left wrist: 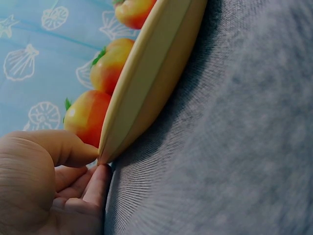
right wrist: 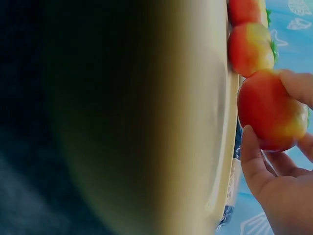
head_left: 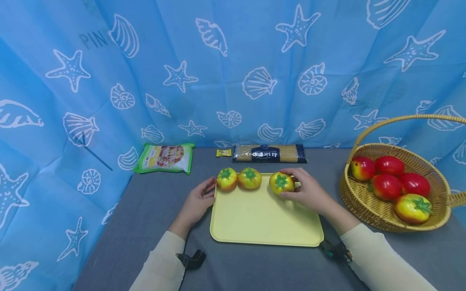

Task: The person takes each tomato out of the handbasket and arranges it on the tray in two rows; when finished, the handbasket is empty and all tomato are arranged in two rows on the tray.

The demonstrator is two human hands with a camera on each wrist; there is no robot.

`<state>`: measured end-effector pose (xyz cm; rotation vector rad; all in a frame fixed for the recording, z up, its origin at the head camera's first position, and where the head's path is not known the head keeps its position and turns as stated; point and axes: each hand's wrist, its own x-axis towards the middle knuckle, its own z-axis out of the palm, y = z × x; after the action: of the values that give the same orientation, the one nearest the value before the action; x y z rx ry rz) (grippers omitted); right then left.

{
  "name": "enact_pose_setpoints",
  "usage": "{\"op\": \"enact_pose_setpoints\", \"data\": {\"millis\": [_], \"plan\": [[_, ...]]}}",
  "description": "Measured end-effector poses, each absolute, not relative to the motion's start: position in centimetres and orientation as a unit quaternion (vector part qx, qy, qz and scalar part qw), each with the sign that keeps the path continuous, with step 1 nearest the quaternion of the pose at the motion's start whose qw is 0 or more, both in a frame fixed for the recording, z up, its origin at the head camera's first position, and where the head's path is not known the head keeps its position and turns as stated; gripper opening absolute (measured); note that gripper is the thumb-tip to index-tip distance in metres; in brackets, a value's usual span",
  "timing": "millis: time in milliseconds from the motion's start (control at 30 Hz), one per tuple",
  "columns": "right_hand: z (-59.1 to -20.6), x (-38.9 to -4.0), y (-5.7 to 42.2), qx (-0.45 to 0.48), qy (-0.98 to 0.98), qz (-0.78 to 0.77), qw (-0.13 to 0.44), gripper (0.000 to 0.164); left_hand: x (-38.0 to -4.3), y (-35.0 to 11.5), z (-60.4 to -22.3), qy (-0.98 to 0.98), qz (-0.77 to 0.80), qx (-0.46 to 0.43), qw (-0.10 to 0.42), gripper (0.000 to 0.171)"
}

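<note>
A pale yellow tray [head_left: 267, 220] lies on the grey cloth. Two yellow-red tomatoes with green star-shaped tops, the outer one [head_left: 226, 180] and its neighbour [head_left: 250, 178], sit side by side in its far left corner. My left hand [head_left: 198, 201] pinches the tray's left rim; the left wrist view shows the thumb [left wrist: 73, 149] on the edge and fingers against it from the other side. Over the far right part of the tray, my right hand [head_left: 307, 190] grips a third tomato [right wrist: 269, 110] between thumb and fingers. Whether that tomato touches the tray I cannot tell.
A wicker basket [head_left: 358, 210] with a tall handle stands at the right, holding several red fruits [head_left: 387, 186] and one yellow-red tomato [head_left: 413, 208]. Behind the tray lie a green-white food bag [head_left: 165, 157], a small yellow packet [head_left: 223, 153] and a pasta pack [head_left: 269, 153].
</note>
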<state>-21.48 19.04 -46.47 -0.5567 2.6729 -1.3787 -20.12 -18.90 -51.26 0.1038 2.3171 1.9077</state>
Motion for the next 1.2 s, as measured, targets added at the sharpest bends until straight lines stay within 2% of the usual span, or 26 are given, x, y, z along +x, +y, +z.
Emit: {"op": "enact_pose_setpoints", "data": {"millis": [633, 1200], "plan": [[-44.9, -21.9, 17.8, -0.173, 0.88, -0.438, 0.059, 0.067, -20.0, -18.8, -51.0, 0.757, 0.647, 0.051, 0.067, 0.072], [-45.9, -23.5, 16.3, -0.146, 0.892, -0.421, 0.071, 0.069, -20.2, -18.9, -51.2, 0.77, 0.634, 0.039, 0.066, 0.073]]}}
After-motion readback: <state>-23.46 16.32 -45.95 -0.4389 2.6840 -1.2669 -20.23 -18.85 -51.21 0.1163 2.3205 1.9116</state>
